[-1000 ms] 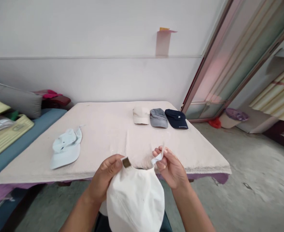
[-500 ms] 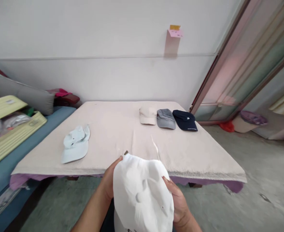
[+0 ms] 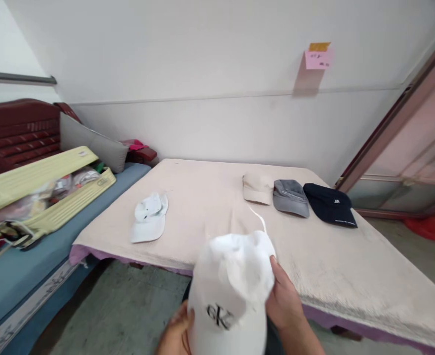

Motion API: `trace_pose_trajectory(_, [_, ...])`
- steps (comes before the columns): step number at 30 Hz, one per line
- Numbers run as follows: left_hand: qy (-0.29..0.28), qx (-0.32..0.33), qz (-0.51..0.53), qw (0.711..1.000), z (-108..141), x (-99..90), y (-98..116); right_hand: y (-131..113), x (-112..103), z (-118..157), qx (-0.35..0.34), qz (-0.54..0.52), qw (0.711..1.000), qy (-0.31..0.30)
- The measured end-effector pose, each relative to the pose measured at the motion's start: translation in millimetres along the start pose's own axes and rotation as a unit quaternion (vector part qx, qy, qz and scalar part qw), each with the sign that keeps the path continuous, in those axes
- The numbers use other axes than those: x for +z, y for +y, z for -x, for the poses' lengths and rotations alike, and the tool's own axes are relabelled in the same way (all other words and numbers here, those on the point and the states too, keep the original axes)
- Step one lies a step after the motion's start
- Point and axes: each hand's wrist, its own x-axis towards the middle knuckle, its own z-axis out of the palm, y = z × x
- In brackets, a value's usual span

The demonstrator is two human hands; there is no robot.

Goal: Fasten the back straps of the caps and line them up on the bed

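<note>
Holding a white cap (image 3: 229, 291) in both hands, low at the frame's bottom, off the near edge of the table (image 3: 350, 266). Black embroidered logo on the cap front reads roughly "cK". Cap is soft white cotton, crown crumpled and dented, a thin white strap end sticking up from its back. Right hand (image 3: 284, 301) wraps the cap's right side, fingers closed on the fabric. Left hand (image 3: 175, 335) is mostly hidden under the cap at the lower left, touching it; how tightly it grips I cannot tell.

Table is covered with a pale pink quilted cloth, purple cloth peeking out under the near edge. Pale blue cap (image 3: 149, 217) lies flat near the left edge, brim toward the near side. Three caps sit in a row toward the far right corner, just beside each other: beige cap (image 3: 257, 188), grey cap (image 3: 290, 198), navy cap (image 3: 330, 204) with small white print, too small to read.

Pink note (image 3: 318, 58) with an orange tab is stuck on the white wall, writing illegible. Yellow ribbed plastic case (image 3: 47, 190) sits open on a blue mattress left of the table.
</note>
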Motion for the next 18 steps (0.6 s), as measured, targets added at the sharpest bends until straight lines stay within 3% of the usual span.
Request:
trace_pose_trajectory(2, [0.038,0.067,-0.002,0.997,-12,10.2,39,15,-6,-10,-0.017,0.005,1.0,0.0])
trace_pose_trajectory(6, [0.05,0.205,0.01,0.977,-55,26.9,139,45,-23,-15,0.002,0.051,0.999,0.015])
trace_pose_trajectory(10, [0.103,0.333,0.021,0.937,-103,23.0,222,61,-31,-13,0.001,0.066,0.998,-0.004])
trace_pose_trajectory(13, [0.167,0.333,0.011,0.928,-128,0.3,251,63,-32,-15,0.002,0.064,0.998,-0.014])
trace_pose_trajectory(18, [0.292,0.289,-0.033,0.911,-150,-49.7,259,61,-31,-18,0.021,0.063,0.998,-0.007])
